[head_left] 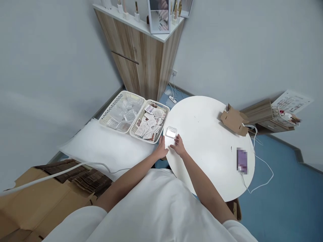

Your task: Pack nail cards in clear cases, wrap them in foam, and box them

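A small clear plastic case (171,132) lies near the left edge of a round white table (209,141). My right hand (178,146) rests on the tabletop just below the case, fingers stretched toward it and apart, holding nothing. My left hand (161,149) sits at the table's left rim beside the right one, fingers extended, thumb side toward the case. Neither hand touches the case as far as I can see.
Two white baskets stand left of the table: one (122,112) with clear plastic cases, one (151,122) with printed cards. A folded cardboard box (234,120) and a purple phone (242,160) with white cable lie on the table. A wooden cabinet (141,53) stands behind, cardboard boxes (45,198) at left.
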The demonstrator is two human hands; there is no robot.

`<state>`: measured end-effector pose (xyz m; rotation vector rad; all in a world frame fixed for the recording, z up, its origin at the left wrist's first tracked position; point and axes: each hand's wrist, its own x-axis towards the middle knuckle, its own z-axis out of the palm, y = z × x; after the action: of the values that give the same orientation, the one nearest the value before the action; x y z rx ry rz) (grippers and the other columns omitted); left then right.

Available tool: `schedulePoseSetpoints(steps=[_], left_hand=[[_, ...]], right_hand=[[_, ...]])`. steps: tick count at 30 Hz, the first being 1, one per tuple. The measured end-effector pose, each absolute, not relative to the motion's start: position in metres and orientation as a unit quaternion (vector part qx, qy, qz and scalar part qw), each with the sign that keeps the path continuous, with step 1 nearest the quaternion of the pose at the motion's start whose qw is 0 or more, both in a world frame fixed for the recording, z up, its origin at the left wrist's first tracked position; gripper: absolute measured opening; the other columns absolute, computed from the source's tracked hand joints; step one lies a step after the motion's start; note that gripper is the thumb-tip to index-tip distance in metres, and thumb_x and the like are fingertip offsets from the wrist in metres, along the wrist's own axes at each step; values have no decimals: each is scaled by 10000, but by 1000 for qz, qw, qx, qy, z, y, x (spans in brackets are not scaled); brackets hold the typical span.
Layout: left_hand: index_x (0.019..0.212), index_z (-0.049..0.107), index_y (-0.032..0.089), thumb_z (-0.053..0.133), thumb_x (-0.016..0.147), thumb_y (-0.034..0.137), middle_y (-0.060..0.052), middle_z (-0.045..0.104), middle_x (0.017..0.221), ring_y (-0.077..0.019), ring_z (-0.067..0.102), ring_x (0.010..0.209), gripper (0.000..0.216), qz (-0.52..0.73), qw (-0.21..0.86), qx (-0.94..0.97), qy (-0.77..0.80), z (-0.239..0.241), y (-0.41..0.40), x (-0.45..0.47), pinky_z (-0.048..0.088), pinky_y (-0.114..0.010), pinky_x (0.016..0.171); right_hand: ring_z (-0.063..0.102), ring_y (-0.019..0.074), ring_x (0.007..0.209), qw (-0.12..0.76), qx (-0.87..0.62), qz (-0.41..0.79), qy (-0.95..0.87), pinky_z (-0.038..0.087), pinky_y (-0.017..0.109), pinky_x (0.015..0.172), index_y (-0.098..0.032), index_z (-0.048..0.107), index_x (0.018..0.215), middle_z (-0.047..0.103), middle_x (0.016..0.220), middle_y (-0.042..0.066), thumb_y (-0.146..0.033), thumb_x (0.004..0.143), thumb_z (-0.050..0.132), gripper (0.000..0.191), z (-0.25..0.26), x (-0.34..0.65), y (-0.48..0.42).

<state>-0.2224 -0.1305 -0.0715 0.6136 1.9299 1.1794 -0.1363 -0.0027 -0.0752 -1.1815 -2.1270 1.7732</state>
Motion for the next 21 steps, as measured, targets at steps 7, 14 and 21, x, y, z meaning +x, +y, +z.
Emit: schedulePoseSetpoints(steps=[7, 14, 21], left_hand=[[1047, 530, 165, 460, 741, 147, -91, 596, 1054, -177, 597, 894, 315, 466, 346, 241, 777, -70, -166, -210, 465, -325, 822], [937, 553, 180, 509, 703, 143, -81, 572, 981, -210, 533, 993, 241, 382, 192, 162, 889, -80, -221, -204, 409, -375, 907], [1200, 415, 166, 520, 718, 194, -128, 351, 1334, -281, 295, 1257, 494, 335, 204, 58, 918, -96, -268, -197, 315, -454, 997]], right_hand=[[477, 201, 1032, 180, -362, 431, -806, 406, 402, 892, -192, 363, 1218, 435, 1185, 107, -219, 730, 456, 498, -61, -128, -34], [486, 197, 1011, 28, -154, 454, -877, 400, 367, 898, -201, 514, 1028, 503, 1050, 80, -166, 716, 449, 321, -64, -152, -89], [525, 214, 891, -40, -283, 479, -830, 452, 366, 772, -161, 405, 1150, 520, 1047, 100, -314, 675, 564, 524, -88, -179, -111]])
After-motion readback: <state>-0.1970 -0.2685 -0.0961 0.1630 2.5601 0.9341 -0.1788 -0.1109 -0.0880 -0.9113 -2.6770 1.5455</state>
